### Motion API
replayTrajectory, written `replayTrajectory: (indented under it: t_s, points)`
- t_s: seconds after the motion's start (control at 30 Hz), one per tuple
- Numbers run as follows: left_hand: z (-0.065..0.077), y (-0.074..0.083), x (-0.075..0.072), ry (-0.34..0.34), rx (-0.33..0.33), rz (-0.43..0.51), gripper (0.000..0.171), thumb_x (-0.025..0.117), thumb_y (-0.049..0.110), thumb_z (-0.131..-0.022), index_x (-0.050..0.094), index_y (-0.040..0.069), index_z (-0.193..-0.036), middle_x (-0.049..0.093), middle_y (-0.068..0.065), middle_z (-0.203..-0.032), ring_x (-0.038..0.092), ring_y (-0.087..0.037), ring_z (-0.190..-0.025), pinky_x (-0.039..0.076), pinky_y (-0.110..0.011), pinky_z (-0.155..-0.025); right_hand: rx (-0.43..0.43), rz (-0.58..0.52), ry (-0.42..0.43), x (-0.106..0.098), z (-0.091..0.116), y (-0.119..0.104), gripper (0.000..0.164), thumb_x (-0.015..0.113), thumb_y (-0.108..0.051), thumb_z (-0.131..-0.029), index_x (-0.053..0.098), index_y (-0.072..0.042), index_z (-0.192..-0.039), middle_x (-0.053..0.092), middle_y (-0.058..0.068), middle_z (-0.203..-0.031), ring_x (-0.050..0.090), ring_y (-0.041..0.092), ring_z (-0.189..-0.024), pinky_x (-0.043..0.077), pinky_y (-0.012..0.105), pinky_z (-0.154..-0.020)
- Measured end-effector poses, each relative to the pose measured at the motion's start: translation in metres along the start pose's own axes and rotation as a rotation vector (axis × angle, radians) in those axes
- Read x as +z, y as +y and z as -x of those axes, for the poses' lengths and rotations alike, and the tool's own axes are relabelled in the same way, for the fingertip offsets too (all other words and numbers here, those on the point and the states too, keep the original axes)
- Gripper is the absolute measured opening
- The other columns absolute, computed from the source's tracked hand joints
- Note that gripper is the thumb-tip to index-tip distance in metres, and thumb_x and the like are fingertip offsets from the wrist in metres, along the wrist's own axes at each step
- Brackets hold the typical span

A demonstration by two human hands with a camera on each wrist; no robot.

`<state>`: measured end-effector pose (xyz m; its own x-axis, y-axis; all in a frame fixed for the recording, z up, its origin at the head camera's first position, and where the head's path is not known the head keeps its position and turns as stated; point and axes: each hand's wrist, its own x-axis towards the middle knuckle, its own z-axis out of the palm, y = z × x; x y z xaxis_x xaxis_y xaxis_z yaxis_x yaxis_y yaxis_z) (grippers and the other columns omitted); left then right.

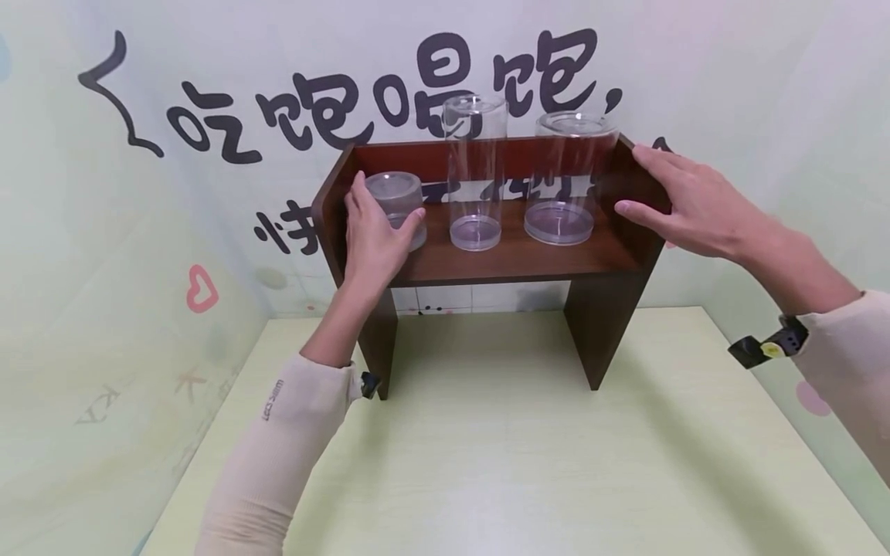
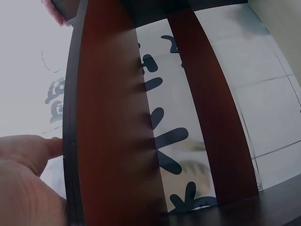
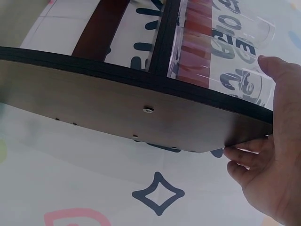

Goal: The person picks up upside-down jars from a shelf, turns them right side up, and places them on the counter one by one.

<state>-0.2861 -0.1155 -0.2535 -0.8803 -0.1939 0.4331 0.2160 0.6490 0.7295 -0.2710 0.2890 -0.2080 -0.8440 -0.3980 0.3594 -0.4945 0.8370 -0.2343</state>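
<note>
A person's left hand (image 1: 378,239) reaches up to the left end of a dark brown shelf unit (image 1: 452,266), its grip closed about a short clear jar (image 1: 398,202). The jar lies inside that grip — the fingers run along its left side, next to the left side panel (image 1: 332,208), and the thumb crosses its front right. It stands on the shelf board, partly hidden by the hand; the left wrist view shows only part of the hand beside the board's dark edge, with the jar out of sight.

The right hand (image 1: 709,205) is at the far end, its grip pinching the top of the right side panel (image 1: 643,235): thumb on the inner side, fingers bent against the outer face. A wide clear jar (image 1: 566,177) stands on the board just inside that panel, near the thumb, and a narrow clear jar (image 1: 476,170) stands between it and the short one — both well apart from the left grip. The unit rests on a pale surface (image 1: 501,448), in front of a wall sheet (image 1: 229,54) with large dark lettering.
</note>
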Motion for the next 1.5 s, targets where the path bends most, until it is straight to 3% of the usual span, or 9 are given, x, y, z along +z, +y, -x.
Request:
replayTrajectory:
  t_s: [0.47,0.83,1.27,1.5]
  points:
    - [0.003,0.0,0.0,0.006,0.047,-0.036,0.097,0.082,0.031,-0.092,0.023,0.004,-0.164,0.039,-0.022,-0.157,0.049,-0.037,-0.139,0.045,-0.05,-0.118,-0.004,-0.015,0.012,0.004,0.0,0.002,0.085,0.057,-0.05,-0.105,0.022,-0.006,-0.169,0.026,0.026,-0.171,0.028,0.053,-0.154,0.022,0.069,-0.125]
    - [0.025,0.012,-0.016,-0.005,0.138,-0.01,0.096,0.083,0.031,-0.091,0.026,0.005,-0.163,0.043,-0.019,-0.155,0.049,-0.034,-0.138,0.051,-0.051,-0.113,-0.014,-0.007,0.012,0.003,-0.001,0.002,0.084,0.056,-0.05,-0.105,0.022,-0.006,-0.169,0.025,0.026,-0.171,0.028,0.052,-0.155,0.022,0.069,-0.125]
    - [0.055,0.017,-0.033,0.044,0.241,0.114,0.096,0.088,0.031,-0.085,0.035,0.008,-0.161,0.048,-0.016,-0.147,0.051,-0.029,-0.129,0.054,-0.048,-0.103,0.001,0.003,-0.01,0.0,-0.001,0.002,0.085,0.055,-0.05,-0.106,0.02,-0.006,-0.169,0.023,0.025,-0.172,0.027,0.054,-0.154,0.023,0.07,-0.124]
    - [0.075,0.012,-0.038,0.018,0.236,0.256,0.093,0.086,0.034,-0.085,0.039,0.012,-0.161,0.047,-0.009,-0.149,0.048,-0.019,-0.129,0.06,-0.045,-0.09,0.015,0.015,-0.027,-0.003,0.001,0.004,0.084,0.056,-0.05,-0.106,0.019,-0.008,-0.17,0.024,0.028,-0.171,0.026,0.054,-0.154,0.023,0.071,-0.123]
